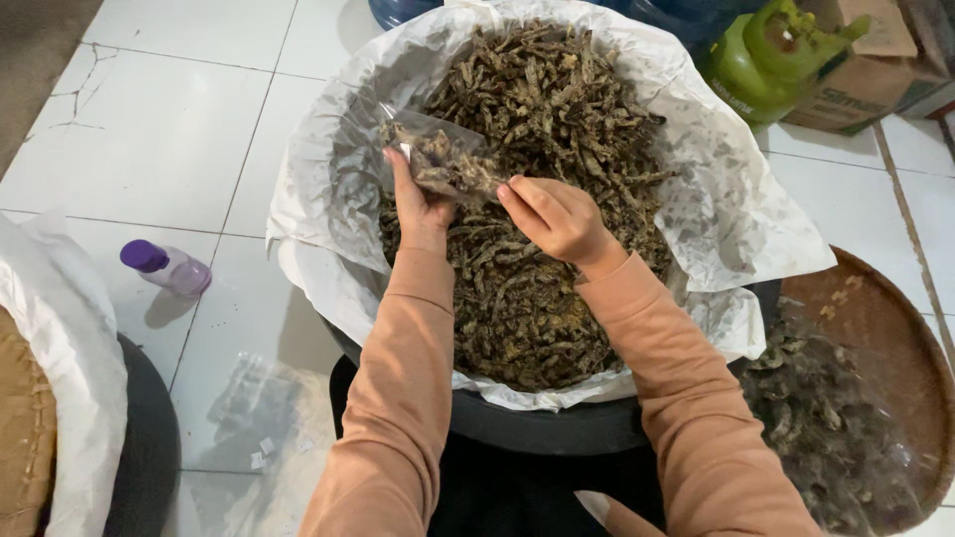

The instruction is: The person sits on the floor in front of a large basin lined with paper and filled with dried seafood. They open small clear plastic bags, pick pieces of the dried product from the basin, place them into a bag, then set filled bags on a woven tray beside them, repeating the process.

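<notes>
Over the middle of a big dark tub (537, 428) lined with white paper (736, 214) and heaped with dark brown dried snack strips (542, 298), a small clear plastic bag (438, 154) is held up, partly filled with the same strips. The left hand (418, 204) grips the bag from below and behind, fingers curled shut around its lower side, thumb against the film. The right hand (557, 219) sits just beside it on the right, fingertips bunched together at the bag's mouth, pinching either the film's edge or a few strips; which of the two I cannot tell. The bag looks light, thin and crinkly, likely slippery and easy to crush, and the strips inside look brittle, so it is best taken by the rim of the opening with support under its base rather than squeezed at the middle. Both hands and the bag hover just above the heap, apart from it. On the white tiled floor (179, 129) to the left lies a small clear bottle with a purple cap (164, 267), with a flat stack of empty clear bags (264, 423) nearer the person. To the right a round woven tray (885, 318) holds filled bags (826, 428), and a green gas canister (776, 55) stands behind
</notes>
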`<state>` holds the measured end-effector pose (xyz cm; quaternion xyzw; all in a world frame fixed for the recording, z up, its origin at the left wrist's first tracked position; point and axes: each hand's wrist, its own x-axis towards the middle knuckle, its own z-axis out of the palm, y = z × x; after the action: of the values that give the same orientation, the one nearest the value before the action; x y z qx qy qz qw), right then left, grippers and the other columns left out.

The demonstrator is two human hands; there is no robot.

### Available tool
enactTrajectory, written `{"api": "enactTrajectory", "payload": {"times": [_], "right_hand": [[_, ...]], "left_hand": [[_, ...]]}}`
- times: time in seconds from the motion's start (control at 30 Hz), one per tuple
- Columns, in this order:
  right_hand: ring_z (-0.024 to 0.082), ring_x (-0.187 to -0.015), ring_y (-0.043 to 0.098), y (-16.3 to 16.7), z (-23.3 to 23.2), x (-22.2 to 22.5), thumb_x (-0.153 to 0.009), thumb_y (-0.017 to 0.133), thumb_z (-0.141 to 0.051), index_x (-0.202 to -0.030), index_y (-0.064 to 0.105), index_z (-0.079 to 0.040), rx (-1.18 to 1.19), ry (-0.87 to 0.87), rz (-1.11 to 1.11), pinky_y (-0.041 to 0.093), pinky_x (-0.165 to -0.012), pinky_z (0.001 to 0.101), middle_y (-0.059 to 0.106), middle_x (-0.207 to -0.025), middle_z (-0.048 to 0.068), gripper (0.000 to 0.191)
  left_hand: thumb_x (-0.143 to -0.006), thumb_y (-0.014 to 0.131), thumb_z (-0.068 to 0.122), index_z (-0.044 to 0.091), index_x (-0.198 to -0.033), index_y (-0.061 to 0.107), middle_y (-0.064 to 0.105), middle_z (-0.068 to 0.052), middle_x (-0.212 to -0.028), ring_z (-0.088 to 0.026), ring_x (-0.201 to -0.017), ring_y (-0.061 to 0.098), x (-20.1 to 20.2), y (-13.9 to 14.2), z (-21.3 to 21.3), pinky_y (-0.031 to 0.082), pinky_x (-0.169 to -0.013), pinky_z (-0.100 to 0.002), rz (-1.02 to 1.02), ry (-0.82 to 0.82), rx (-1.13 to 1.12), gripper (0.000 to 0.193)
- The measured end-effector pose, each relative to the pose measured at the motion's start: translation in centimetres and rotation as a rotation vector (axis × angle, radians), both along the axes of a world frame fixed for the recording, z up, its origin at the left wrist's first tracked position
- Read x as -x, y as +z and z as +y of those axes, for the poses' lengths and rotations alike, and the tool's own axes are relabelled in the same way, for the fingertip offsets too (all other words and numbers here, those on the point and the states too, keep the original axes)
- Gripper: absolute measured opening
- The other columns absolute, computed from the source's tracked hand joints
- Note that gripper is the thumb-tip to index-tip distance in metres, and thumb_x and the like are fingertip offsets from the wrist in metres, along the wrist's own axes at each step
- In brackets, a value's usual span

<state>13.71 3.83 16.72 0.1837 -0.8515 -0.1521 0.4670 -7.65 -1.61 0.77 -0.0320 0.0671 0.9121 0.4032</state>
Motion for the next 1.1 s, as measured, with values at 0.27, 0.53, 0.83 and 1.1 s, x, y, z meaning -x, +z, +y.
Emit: {"api": "enactTrajectory", "payload": {"times": [0.27, 0.53, 0.83, 1.1], "right_hand": [[0.020, -0.060, 0.064, -1.9, -0.2, 0.6, -0.092, 0.081, -0.003, -0.111, 0.077, 0.002, 0.188, -0.236, 0.002, 0.052, -0.050, 0.0329, 0.066, -0.080, 0.007, 0.019], [0.023, -0.088, 0.076, -1.7, 0.7, 0.4, -0.091, 0.073, -0.003, -0.116, 0.074, -0.002, 0.011, -0.007, -0.027, 0.064, -0.079, 0.0335, 0.073, -0.112, 0.011, 0.024], [0.027, -0.112, 0.074, -2.0, 1.2, 1.8, -0.096, 0.066, 0.003, -0.141, 0.061, -0.006, 1.032, -0.204, -0.496, 0.060, -0.093, 0.0353, 0.070, -0.132, 0.018, 0.047], [0.032, -0.105, 0.072, 0.5, 0.8, 0.7, -0.085, 0.084, -0.009, -0.122, 0.067, -0.001, 1.003, -0.098, -0.528, 0.057, -0.091, 0.0387, 0.070, -0.121, 0.017, 0.041]], "left_hand": [[-0.091, 0.065, 0.060, 0.012, -0.138, 0.056, 0.063, -0.008, -0.137, -0.030, -0.127, 0.059, -3.9, 0.3, 1.8, 0.042, -0.117, -0.053, 0.030, -0.104, 0.068, 0.068], [-0.095, 0.065, 0.060, 0.010, -0.139, 0.055, 0.064, -0.010, -0.134, -0.030, -0.127, 0.059, -5.2, 1.5, 1.4, 0.040, -0.121, -0.051, 0.221, -0.163, 0.041, 0.067], [-0.097, 0.058, 0.064, 0.010, -0.143, 0.052, 0.063, -0.010, -0.137, -0.030, -0.131, 0.057, -5.5, 2.4, 0.4, 0.044, -0.115, -0.050, 0.200, -0.166, 0.006, 0.072], [-0.100, 0.053, 0.055, 0.009, -0.142, 0.052, 0.060, -0.010, -0.138, -0.031, -0.128, 0.057, -3.2, 0.0, 1.2, 0.048, -0.111, -0.053, 0.036, 0.022, -0.005, 0.062]]}}
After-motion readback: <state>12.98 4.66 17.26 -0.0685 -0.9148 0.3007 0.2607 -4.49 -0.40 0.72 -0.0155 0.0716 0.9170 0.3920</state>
